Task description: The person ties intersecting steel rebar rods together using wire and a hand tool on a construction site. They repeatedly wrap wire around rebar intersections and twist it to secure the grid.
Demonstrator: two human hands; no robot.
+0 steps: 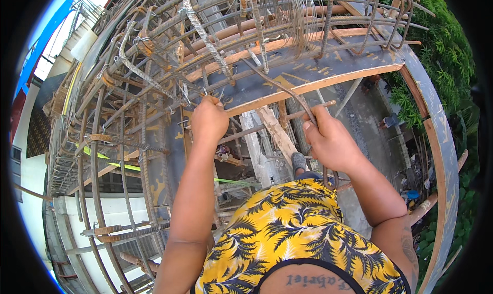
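My left hand (210,118) is closed at the inner edge of the formwork, its fingertips pinching thin tie wire (205,90) beside the rebar cage (148,53). Wire ends poke up past the fingers. In my right hand (327,136) is a long steel rod (283,86), bent into a loop below the fist, like a rebar tying hook. Its far end reaches over the dark plywood formwork (265,88) towards the stirrups. Rusty bars and stirrups, several bound with wire, cross in front of and to the left of my hands.
A bundle of loose tie wire (298,16) hangs over the far bars. Below me are an upright plank (275,128), a shoe-clad foot (298,163) and an open drop. A person (389,120) is far below at right. Bar ends (416,43) jut towards foliage (431,70).
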